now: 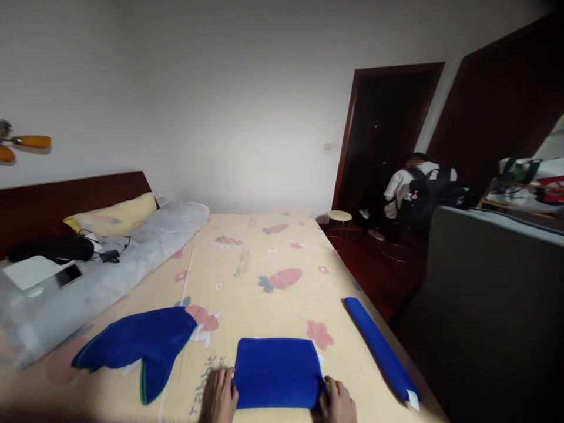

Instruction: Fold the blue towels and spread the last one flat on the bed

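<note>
— Where do we have our hands?
— Our left hand (pixel 219 395) lies flat with fingers spread loose against the left edge of the folded blue cloth (pixel 277 372); our right hand (pixel 338 402) touches its right edge, fingers relaxed, gripping nothing. The cloth sits at the near edge of the bed (pixel 259 258).
— How many blue pieces do we count?
— Three: the folded one, an unfolded blue garment (pixel 136 343) to its left, and a rolled blue cloth (pixel 381 349) along the bed's right edge.
— Room to move?
— Open sheet stretches ahead of us; a grey bolster (pixel 106 276) lines the left side, and a person (pixel 403 191) sits by the doorway.
</note>
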`<state>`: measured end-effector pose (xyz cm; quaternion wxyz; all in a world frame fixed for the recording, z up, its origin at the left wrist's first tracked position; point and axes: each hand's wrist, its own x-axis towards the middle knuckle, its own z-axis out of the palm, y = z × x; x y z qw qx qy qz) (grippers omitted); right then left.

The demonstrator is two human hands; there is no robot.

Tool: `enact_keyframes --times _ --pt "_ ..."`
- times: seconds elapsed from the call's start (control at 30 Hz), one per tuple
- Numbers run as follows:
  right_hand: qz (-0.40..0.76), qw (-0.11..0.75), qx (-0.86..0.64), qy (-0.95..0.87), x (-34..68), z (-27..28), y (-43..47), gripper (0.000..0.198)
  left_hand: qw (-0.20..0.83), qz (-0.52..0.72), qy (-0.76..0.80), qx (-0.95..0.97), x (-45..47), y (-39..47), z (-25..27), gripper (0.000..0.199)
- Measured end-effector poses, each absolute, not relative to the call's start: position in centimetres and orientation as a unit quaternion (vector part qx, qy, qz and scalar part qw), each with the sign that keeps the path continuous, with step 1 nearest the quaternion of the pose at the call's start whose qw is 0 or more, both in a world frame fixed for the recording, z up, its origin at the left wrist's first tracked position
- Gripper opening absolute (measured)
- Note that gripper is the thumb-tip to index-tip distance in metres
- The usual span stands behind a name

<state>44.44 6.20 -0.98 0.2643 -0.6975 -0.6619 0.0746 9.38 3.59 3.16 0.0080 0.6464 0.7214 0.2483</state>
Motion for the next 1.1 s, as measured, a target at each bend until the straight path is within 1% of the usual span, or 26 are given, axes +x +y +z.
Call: enact_keyframes --times 0.1,0.2,0.27,0.33,0.43,0.5,0.57,0.67,0.83,1.03,1.1 --pt "0.087 0.266 -0.636 -0.72 42.5 -0.6 6.0 0.037 0.009 0.233 0.676 0.699 12.3 3.6 3.0 0.046" --pt "0.114 0.254 -0.563 -0.778 39.2 0.0 5.6 0.044 0.061 0.204 0.627 0.75 16.0 3.7 2.1 0.052" --pt "0.134 0.239 -0.533 -0.8 37.1 0.2 5.4 0.049 0.105 0.168 0.624 0.756 18.0 3.8 1.3 0.056" --pt "0.147 0.222 -0.521 -0.811 35.9 -0.1 5.4 0.05 0.151 0.127 0.631 0.75 18.9 4.0 0.8 0.06" --pt "0.122 0.203 -0.555 -0.797 36.5 -0.9 5.4 0.048 0.194 0.074 0.628 0.75 17.6 4.0 0.8 0.065" --pt "0.106 0.182 -0.582 -0.785 38.6 -1.4 5.5 0.05 0.184 0.059 0.637 0.747 15.3 3.8 1.1 0.066" --pt "0.099 0.162 -0.607 -0.772 41.2 -1.6 5.5 0.054 0.151 0.055 0.655 0.739 12.7 3.4 1.3 0.068" --pt "0.089 0.154 -0.633 -0.753 44.3 -1.4 5.3 0.054 0.104 0.056 0.665 0.737 9.5 2.7 1.4 0.071" --pt "0.084 0.2 -0.632 -0.743 44.8 -0.2 5.2 0.049 0.088 0.068 0.659 0.744 8.9 2.5 1.9 0.072" --pt "0.079 0.237 -0.624 -0.741 43.7 1.8 5.4 0.041 0.088 0.153 0.655 0.735 9.8 2.8 4.0 0.057" --pt "0.093 0.246 -0.61 -0.747 44.1 2.3 5.4 0.033 0.108 0.182 0.647 0.732 9.5 2.5 4.8 0.053"
